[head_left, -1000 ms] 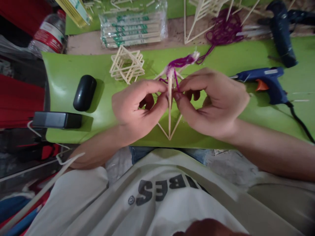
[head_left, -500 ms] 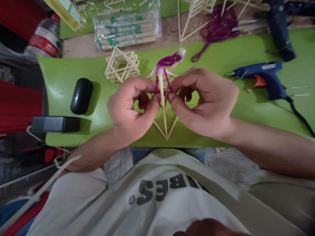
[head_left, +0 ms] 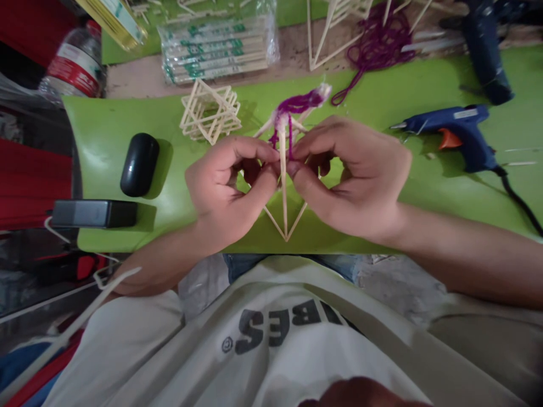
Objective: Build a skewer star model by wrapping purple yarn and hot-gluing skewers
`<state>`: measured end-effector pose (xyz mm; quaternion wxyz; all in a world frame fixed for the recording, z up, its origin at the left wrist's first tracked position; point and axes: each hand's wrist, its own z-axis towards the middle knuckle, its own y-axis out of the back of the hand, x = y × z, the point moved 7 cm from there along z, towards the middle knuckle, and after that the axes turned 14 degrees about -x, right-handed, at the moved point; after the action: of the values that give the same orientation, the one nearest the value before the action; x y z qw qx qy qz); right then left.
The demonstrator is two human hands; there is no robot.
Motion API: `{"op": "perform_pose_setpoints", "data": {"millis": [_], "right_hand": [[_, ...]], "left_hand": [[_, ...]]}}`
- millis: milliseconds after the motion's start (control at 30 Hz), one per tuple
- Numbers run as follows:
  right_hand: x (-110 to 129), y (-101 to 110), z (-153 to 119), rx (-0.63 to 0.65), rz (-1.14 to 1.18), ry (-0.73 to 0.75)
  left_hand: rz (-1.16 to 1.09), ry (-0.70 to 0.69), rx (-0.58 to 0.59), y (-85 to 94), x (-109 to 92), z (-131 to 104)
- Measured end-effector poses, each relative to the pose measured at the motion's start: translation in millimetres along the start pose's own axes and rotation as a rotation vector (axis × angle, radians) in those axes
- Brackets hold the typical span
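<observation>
A frame of thin wooden sticks (head_left: 284, 198) stands near the table's front edge, its lower sticks meeting in a point toward me. Purple yarn (head_left: 299, 104) is wound along its upper part, and two strands hang down from there. My left hand (head_left: 237, 189) is closed, thumb and forefinger pinched by the left strand just behind the upright stick. My right hand (head_left: 350, 175) pinches the right strand between thumb and forefinger. The fingertips of both hands nearly meet, and the yarn ends between them are hidden.
A blue glue gun (head_left: 453, 133) lies on the right, with a purple yarn heap (head_left: 382, 42) behind. A stick star-shaped stack (head_left: 211, 111), a black mouse-like object (head_left: 139, 165) and a black box (head_left: 94, 213) are on the left. Wrapped sticks (head_left: 218, 51) lie at the back.
The yarn-wrapped top of the frame has shifted slightly to the right. The right strand now hangs straighter, and my left fingertips have moved a little closer to the right ones.
</observation>
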<state>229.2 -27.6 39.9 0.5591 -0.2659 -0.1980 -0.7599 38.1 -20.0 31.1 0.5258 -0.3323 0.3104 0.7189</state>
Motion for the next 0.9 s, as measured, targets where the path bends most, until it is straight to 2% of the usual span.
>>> {"op": "perform_pose_setpoints", "data": {"millis": [200,400,567,733,900], "right_hand": [[-1.7,0.2,-0.4,0.020,0.011,-0.057],[-1.0,-0.8,-1.8,0.000,0.007,-0.080],[-3.8,1.4,-6.7,-0.021,-0.024,-0.102],[-11.2,2.9,-8.0,0.059,-0.097,-0.109],[-18.7,0.4,-5.8,0.098,-0.016,-0.126]], "left_hand": [[-0.012,-0.013,0.013,0.7,1.8,-0.3],[-0.024,-0.038,-0.025,1.9,6.6,-0.1],[0.033,0.062,-0.012,1.8,7.0,-1.5],[0.042,0.046,-0.006,2.7,0.3,1.2],[0.027,0.032,0.007,2.7,-0.5,1.4]]}}
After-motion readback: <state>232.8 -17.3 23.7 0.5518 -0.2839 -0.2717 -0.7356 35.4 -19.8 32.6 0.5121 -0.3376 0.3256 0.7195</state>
